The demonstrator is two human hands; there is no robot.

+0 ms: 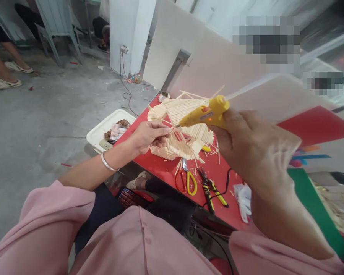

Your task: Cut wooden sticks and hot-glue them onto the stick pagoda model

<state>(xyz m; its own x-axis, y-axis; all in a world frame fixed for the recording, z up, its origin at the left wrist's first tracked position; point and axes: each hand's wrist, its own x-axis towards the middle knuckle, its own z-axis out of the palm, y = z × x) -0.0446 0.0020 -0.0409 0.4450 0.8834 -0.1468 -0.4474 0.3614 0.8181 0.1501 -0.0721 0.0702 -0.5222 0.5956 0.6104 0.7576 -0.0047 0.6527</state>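
My right hand [246,141] is wrapped round a yellow hot glue gun [203,114] with a small orange light glowing on its side. Its nozzle points left, close to the fingertips of my left hand [150,137]. Thumb and forefinger of that hand are pinched together; whatever they hold is too small to make out. Behind and below both hands, pieces made of thin pale wooden sticks [186,109] laid side by side rest on a red tabletop [157,166]. Loose sticks and offcuts are scattered among them.
Scissors [191,183] with red and yellow handles and black-yellow pliers [210,191] lie at the near edge. A plastic bag [243,200] sits to their right. Left of the table stands a white tub [96,133]. A dark cable [227,183] crosses the tabletop. Another person's feet [5,78] show far left.
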